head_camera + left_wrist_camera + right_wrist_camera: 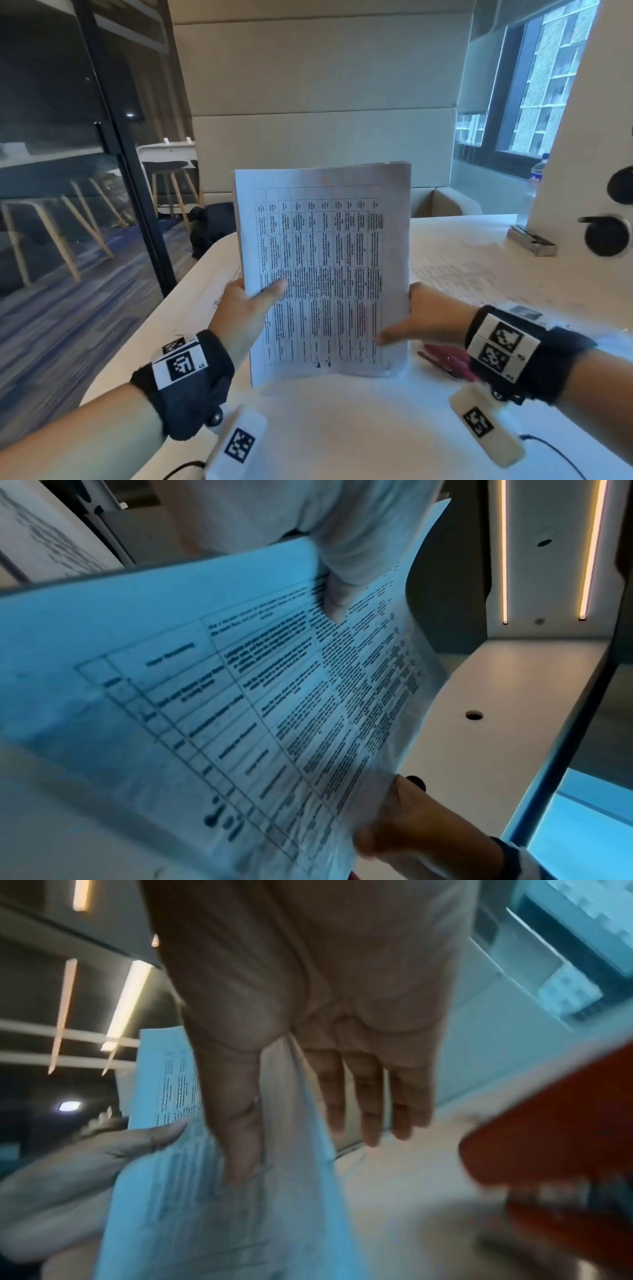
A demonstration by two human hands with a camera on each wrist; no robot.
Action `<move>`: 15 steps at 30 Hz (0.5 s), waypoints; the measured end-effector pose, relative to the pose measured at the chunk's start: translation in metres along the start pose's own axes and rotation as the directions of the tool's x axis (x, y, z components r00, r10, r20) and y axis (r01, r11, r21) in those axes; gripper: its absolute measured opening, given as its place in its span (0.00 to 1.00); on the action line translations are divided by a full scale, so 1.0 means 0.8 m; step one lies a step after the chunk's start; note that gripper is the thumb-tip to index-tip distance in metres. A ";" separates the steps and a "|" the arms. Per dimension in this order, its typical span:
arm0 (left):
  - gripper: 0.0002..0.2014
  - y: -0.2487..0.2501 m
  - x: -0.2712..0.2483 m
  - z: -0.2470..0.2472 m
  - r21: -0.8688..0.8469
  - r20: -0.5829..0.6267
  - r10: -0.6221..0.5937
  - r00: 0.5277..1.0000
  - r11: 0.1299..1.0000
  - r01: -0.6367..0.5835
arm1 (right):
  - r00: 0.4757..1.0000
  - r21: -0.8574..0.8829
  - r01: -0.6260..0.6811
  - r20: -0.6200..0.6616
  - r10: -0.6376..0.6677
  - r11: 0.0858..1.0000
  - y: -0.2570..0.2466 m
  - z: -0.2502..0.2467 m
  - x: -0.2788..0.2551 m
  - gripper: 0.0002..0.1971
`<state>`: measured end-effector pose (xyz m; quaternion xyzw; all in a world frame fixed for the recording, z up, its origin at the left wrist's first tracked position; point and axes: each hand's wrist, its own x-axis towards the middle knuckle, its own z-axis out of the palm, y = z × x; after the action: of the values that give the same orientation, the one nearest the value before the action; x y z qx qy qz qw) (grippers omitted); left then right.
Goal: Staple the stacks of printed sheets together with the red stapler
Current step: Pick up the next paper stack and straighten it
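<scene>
A stack of printed sheets with a table of text stands upright on its lower edge on the white table. My left hand pinches its left edge, thumb on the front. My right hand pinches the right edge lower down, thumb on the printed face. In the right wrist view the stack passes between the thumb and straight fingers of my right hand. The left wrist view is filled by the stack. The red stapler lies on the table under my right wrist, blurred in the right wrist view.
More printed sheets lie spread over the table's right side. A small metal box sits by a white panel with black knobs. The table's left edge drops to the floor, where a black bag sits. A cable runs along the front.
</scene>
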<state>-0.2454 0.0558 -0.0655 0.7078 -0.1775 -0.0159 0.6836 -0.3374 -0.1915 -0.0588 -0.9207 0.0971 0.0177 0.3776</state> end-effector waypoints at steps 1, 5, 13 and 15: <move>0.08 -0.001 0.003 -0.002 0.021 0.003 0.004 1.000 1.000 -0.004 | 0.999 -0.184 -0.020 0.034 0.027 0.983 0.001 -0.009 -0.004 0.42; 0.05 -0.001 0.008 -0.007 0.032 0.026 0.017 1.000 0.999 -0.018 | 0.973 -0.767 -0.130 0.024 0.231 0.629 0.005 -0.028 -0.023 0.35; 0.10 -0.004 0.003 -0.007 -0.014 0.007 -0.039 0.999 0.999 0.039 | 0.975 -0.568 -0.195 -0.022 0.222 0.800 0.017 -0.037 -0.015 0.10; 0.21 -0.003 0.003 -0.009 -0.010 -0.011 -0.053 0.999 0.999 0.053 | 0.970 -0.227 -0.200 -0.182 0.160 0.953 -0.008 -0.049 -0.009 0.14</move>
<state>-0.2409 0.0618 -0.0665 0.7091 -0.1550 -0.0310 0.6872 -0.3445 -0.2135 -0.0253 -0.9457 0.2081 -0.0108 0.2493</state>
